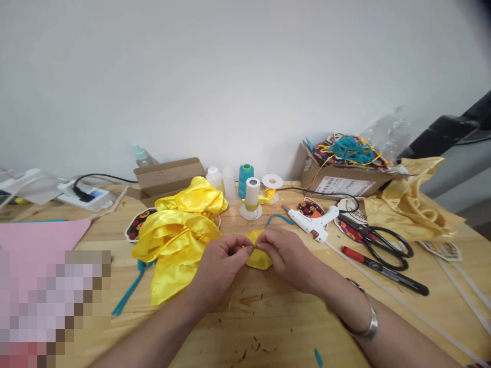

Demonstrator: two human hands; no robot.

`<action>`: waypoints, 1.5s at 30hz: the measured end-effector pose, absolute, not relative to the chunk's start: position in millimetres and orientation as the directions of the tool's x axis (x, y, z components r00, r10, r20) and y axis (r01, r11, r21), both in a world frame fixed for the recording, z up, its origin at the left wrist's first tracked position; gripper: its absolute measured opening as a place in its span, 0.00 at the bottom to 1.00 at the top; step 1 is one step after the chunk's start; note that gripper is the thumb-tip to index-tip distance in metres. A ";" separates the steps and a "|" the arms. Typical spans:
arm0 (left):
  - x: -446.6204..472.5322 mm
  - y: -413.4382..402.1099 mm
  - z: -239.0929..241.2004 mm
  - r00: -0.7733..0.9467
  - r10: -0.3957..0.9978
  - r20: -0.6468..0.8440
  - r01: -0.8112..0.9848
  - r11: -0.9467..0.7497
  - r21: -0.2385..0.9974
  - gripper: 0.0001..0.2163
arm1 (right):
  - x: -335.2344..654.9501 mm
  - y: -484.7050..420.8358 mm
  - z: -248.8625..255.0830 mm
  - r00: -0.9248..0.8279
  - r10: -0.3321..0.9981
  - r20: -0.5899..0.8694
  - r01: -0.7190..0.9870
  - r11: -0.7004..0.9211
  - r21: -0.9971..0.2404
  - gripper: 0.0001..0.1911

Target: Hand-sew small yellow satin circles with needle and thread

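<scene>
A small piece of shiny yellow satin fabric (259, 259) shows above and below my fingertips, which meet at its middle. My left hand (226, 255) pinches it from the left side, thumb against forefinger. From the right, my right hand (286, 255) is closed on it in a pinch too, the fingertips nearly touching those of the left. Any thread or needle between the fingers is too small to make out. Beside my left hand lies a large crumpled heap of the same yellow satin (180, 230), with a teal strip (130, 291) sticking out beneath it.
Behind my hands stand a white thread spool (252, 194) and a teal thread cone (245, 181). To the right lie a white glue gun (316, 223), black-handled scissors (383, 246) and a marker (387, 271). Cardboard boxes (337, 180) stand by the wall; a power strip (86, 197) lies left.
</scene>
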State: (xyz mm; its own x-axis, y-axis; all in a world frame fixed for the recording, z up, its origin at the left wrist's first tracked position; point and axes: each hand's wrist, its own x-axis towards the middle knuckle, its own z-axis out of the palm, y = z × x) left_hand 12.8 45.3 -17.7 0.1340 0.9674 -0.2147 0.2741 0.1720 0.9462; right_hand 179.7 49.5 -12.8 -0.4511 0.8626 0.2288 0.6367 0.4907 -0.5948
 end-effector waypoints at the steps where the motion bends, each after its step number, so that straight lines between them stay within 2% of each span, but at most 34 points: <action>1: 12.8 45.5 -18.4 0.136 0.968 -0.211 0.277 0.168 0.946 0.09 | 179.6 49.4 -12.8 -0.456 0.859 0.233 0.636 0.498 -0.590 0.08; 11: 13.7 45.1 -19.1 0.125 0.979 -0.161 0.361 0.106 0.926 0.10 | 181.8 50.7 -18.9 -0.505 0.832 0.229 0.659 0.543 -0.520 0.08; 22: 14.2 45.0 -18.6 0.115 0.987 -0.114 0.384 0.062 0.921 0.09 | 180.8 51.1 -17.2 -0.472 0.854 0.218 0.664 0.507 -0.550 0.08; 27: 14.2 44.3 -17.8 0.119 0.984 -0.134 0.373 0.081 0.924 0.10 | 180.3 50.7 -17.3 -0.460 0.857 0.233 0.684 0.509 -0.523 0.08; 35: 12.8 45.0 -15.8 0.175 0.964 -0.198 0.255 0.150 0.955 0.10 | 179.5 51.5 -19.1 -0.406 0.875 0.263 0.607 0.473 -0.639 0.09; 45: 13.2 44.7 -15.6 0.148 0.965 -0.215 0.251 0.174 0.952 0.10 | 180.0 53.4 -22.9 -0.391 0.880 0.269 0.593 0.465 -0.658 0.08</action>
State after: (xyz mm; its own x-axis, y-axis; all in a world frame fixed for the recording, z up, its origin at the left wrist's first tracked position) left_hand 13.2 44.7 -15.6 0.1477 0.9654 -0.2149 0.2506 0.1737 0.9524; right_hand 180.0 53.4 -22.9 -0.3913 0.8801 0.2689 0.5927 0.4645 -0.6580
